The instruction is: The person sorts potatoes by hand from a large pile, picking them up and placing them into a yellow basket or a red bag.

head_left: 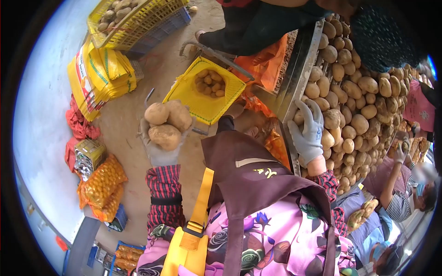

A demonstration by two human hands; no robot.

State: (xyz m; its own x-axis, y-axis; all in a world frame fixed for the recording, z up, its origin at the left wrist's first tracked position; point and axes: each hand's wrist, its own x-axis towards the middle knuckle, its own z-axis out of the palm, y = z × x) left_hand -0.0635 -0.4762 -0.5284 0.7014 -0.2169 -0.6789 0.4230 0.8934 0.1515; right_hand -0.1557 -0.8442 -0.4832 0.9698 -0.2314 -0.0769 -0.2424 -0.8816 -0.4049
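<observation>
My left hand point(159, 155), in a grey glove, is cupped under several large potatoes point(166, 120), held out over the floor just left of a yellow mesh basket point(184, 94). Smaller-looking potatoes point(210, 83) lie at the bottom of that basket. On the other side, my right hand point(307, 134), also gloved, rests at the metal edge point(299, 83) of a sorting table. Its fingers and thumb are spread apart next to the potatoes point(359, 123) heaped there, and I see nothing held in it.
Yellow sacks point(103, 69) are stacked at the left below a yellow crate point(138, 23) of potatoes. Orange net bags point(103, 186) stand at lower left. A co-worker's dark-clothed legs point(262, 27) are beyond the basket. Other people point(398, 184) work along the table's right side.
</observation>
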